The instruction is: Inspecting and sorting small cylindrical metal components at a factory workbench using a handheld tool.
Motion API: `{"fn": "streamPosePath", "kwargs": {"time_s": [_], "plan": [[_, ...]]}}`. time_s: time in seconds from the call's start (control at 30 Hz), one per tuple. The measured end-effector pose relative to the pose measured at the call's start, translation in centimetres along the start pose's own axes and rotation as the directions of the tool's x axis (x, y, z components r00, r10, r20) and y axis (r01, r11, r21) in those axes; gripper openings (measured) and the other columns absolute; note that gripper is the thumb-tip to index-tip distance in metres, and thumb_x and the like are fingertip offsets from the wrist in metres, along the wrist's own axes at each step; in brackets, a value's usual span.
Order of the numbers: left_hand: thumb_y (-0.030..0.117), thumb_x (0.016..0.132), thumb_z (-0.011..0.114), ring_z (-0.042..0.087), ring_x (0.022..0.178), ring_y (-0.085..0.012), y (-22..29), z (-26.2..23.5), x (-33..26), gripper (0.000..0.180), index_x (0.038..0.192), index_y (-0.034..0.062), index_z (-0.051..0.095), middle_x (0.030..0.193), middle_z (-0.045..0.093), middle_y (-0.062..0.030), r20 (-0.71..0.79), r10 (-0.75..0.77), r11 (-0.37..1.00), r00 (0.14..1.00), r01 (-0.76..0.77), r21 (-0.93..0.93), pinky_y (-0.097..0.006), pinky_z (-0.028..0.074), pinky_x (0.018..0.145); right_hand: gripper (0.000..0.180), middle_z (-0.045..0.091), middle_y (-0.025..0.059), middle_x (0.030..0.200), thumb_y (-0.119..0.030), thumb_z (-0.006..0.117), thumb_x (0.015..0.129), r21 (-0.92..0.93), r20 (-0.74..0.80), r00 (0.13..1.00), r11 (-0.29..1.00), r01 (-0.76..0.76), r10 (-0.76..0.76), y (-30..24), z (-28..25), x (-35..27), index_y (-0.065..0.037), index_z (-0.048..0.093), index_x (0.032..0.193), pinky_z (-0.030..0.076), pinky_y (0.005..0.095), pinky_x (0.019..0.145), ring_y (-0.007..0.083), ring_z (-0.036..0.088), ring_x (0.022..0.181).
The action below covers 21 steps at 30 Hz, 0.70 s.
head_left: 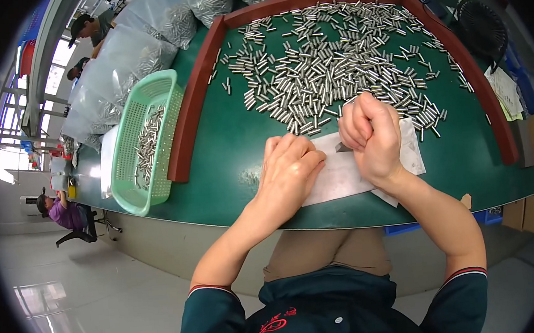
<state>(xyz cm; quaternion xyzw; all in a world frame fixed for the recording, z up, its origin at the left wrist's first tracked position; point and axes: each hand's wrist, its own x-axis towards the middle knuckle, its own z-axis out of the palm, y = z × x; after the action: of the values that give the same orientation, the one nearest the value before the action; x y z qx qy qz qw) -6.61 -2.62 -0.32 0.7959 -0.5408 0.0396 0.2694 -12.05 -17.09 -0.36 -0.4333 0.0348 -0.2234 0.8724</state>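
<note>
Locate left hand (289, 170) at the white sheet's (342, 178) left edge, half curled, with any grip hidden. Find right hand (373, 137) farther out, curled almost into a fist, with hold on the small grey piece (342, 147) beside it unclear. Note loose metal pins (329, 78) just beyond both, nearest the right hand, long axes pointing in mixed directions.

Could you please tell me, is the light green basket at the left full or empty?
Neither; it is partly filled. Small metal pins lie inside the basket, while bare perforated wall shows above them.
</note>
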Motion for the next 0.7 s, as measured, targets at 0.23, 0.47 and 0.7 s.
{"fn": "streamPosePath", "kwargs": {"time_s": [0.23, 0.47, 0.7], "plan": [[0.005, 0.066, 0.061, 0.047, 0.072, -0.0204, 1.1, 0.1, -0.2, 0.012, 0.074, 0.0053, 0.052, 0.074, 0.049, -0.0052, 0.155, 0.086, 0.926, 0.984, -0.136, 0.353, -0.033, 0.036, 0.07, 0.04, 0.031, 0.0001, 0.044, -0.02, 0.035, 0.087, -0.024, 0.022, 1.0, 1.0, 0.012, -0.012, -0.3, 0.1, -0.3, -0.008, 0.028, 0.05, 0.018, 0.0222, 0.038, 0.0062, 0.023, 0.04], [-0.004, 0.064, 0.059, 0.051, 0.066, -0.0223, 0.0, -6.3, -7.3, 0.013, 0.071, 0.0047, 0.053, 0.069, 0.053, -0.0059, -0.226, -0.212, 0.93, 0.951, 0.268, 0.253, -0.032, 0.036, 0.067, 0.042, 0.03, 0.0001, 0.044, -0.023, 0.035, 0.088, -0.026, 0.016, 1.0, 1.0, -0.01, 0.01, 0.6, 0.0, 0.1, -0.009, 0.028, 0.049, 0.019, 0.0232, 0.039, 0.0076, 0.024, 0.041], [0.002, 0.075, 0.055, 0.051, 0.068, -0.0231, -1.9, -9.4, -23.7, 0.002, 0.075, 0.0027, 0.057, 0.071, 0.057, -0.0068, -0.41, -0.682, 0.511, 0.606, 0.795, 0.326, -0.031, 0.035, 0.068, 0.039, 0.023, -0.0025, 0.047, -0.023, 0.031, 0.091, 0.077, -0.023, 1.0, 0.997, -0.019, 0.02, 0.4, 0.7, 0.2, -0.012, 0.027, 0.054, 0.015, 0.0225, 0.038, 0.0066, 0.015, 0.04]]}}
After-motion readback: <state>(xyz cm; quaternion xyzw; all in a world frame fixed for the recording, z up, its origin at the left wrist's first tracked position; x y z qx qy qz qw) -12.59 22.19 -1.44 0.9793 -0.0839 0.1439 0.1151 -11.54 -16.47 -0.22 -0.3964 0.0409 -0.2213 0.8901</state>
